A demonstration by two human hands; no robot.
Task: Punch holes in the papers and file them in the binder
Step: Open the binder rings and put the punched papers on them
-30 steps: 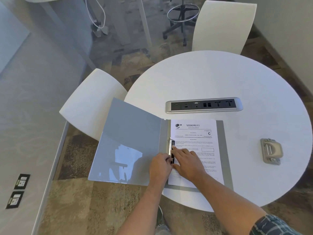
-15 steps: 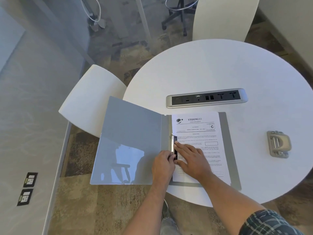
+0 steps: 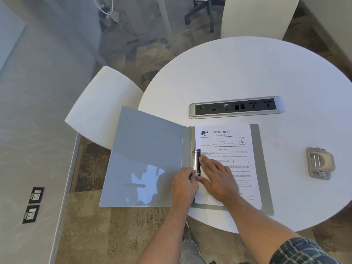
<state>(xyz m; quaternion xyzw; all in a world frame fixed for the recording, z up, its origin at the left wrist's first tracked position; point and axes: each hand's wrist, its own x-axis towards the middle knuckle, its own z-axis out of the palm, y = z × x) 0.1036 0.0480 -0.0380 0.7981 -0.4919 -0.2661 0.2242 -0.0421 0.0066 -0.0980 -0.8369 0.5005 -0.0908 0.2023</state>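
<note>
A grey binder [image 3: 146, 159] lies open at the near left edge of the round white table [image 3: 247, 73], its front cover hanging past the rim. A stack of printed papers [image 3: 224, 147] sits on its right half, against the metal ring clip [image 3: 196, 162] at the spine. My left hand [image 3: 184, 184] pinches the lower end of the clip with its fingertips. My right hand [image 3: 217, 178] lies flat on the papers, fingers spread, fingertips touching the clip. A grey hole punch [image 3: 319, 162] rests alone on the table to the right.
A silver power and data socket strip [image 3: 236, 107] is set into the table just beyond the binder. One white chair [image 3: 99, 109] stands at the left and another [image 3: 257, 16] at the far side. Floor sockets [image 3: 32, 204] sit at lower left.
Both hands stay at the clip. My right hand's fingers have slid slightly along the papers. The camera has dipped, so the table sits lower in view.
</note>
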